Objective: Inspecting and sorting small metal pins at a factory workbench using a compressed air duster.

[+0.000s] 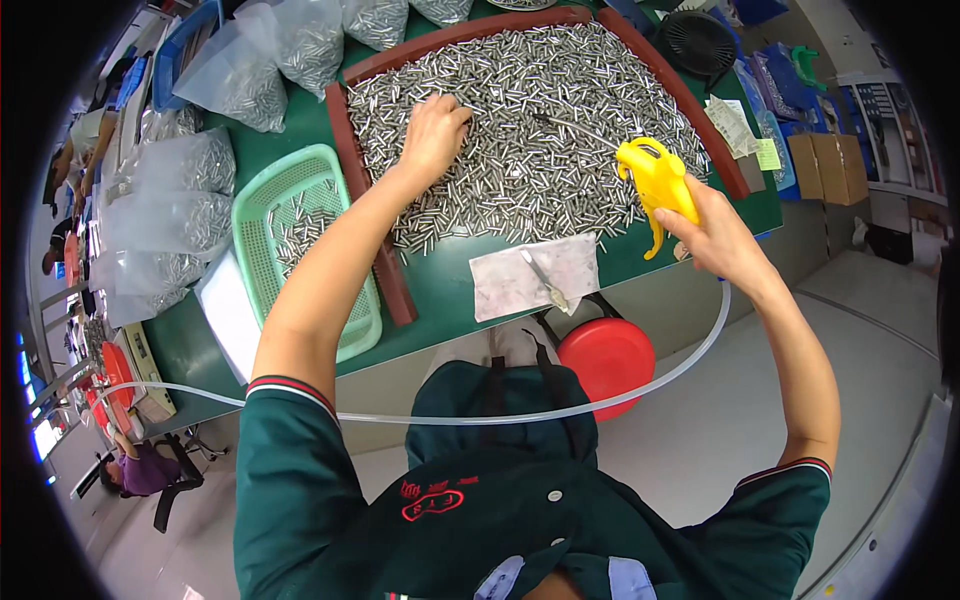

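Observation:
A wide layer of small silvery metal pins (545, 180) covers the work surface, bounded by dark red wooden strips (385, 250). My right hand (715, 235) is wrapped round a yellow air blow gun (660, 180), whose thin metal nozzle (585, 133) points left over the pins. A clear hose (690, 365) runs from the gun across my lap toward the left. Over the left part of the layer, my left hand (432, 140) reaches down with its fingers curled among the pins. Its fingertips are partly hidden, and what they hold cannot be made out.
A green plastic basket (250, 235) with some pins stands left, beside bags of pins (240, 90). Tweezers (545, 280) lie on a stained cloth (495, 290) at the near edge. Further out are a red stool (610, 360), black fan (695, 42) and cardboard box (828, 168).

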The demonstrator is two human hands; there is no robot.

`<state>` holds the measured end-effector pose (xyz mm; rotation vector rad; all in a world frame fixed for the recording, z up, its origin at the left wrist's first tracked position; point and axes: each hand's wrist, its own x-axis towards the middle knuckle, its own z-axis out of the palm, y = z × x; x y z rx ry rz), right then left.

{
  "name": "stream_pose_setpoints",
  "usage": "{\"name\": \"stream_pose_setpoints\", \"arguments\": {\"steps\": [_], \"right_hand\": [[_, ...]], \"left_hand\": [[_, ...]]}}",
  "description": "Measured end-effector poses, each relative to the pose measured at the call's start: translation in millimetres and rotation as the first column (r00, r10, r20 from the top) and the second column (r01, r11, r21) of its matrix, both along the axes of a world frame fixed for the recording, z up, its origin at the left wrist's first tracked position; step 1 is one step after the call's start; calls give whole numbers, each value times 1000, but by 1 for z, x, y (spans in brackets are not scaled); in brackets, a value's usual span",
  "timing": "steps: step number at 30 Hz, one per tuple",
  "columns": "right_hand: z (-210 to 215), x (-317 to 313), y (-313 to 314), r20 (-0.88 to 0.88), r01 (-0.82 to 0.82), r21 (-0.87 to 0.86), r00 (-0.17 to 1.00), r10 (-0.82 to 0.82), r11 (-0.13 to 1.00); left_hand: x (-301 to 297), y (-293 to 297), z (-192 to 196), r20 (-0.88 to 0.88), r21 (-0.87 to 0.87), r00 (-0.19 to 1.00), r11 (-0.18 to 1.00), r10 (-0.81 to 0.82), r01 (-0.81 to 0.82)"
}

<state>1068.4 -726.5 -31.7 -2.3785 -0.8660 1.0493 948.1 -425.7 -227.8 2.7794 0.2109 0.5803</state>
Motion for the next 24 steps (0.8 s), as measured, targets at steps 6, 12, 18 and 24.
{"name": "stream_pose_setpoints", "arguments": {"steps": [6,12,18,24], "right_hand": [[3,-5,-1,-46,5,-34,999,-6,999],[-12,-5,-17,-27,4,109,1000,-1,994],[-22,-1,-20,-73,44,54,997,-40,998],[-27,-1,-25,-60,44,96,997,-39,994]], "left_hand": [[14,16,-9,41,-35,996,996,-84,85],[12,31,31,78,-698,963,704,257,-131],[14,32,71,151,-877,966,479,209,34],[15,23,81,-88,-921,996,377,33,-94]]}}
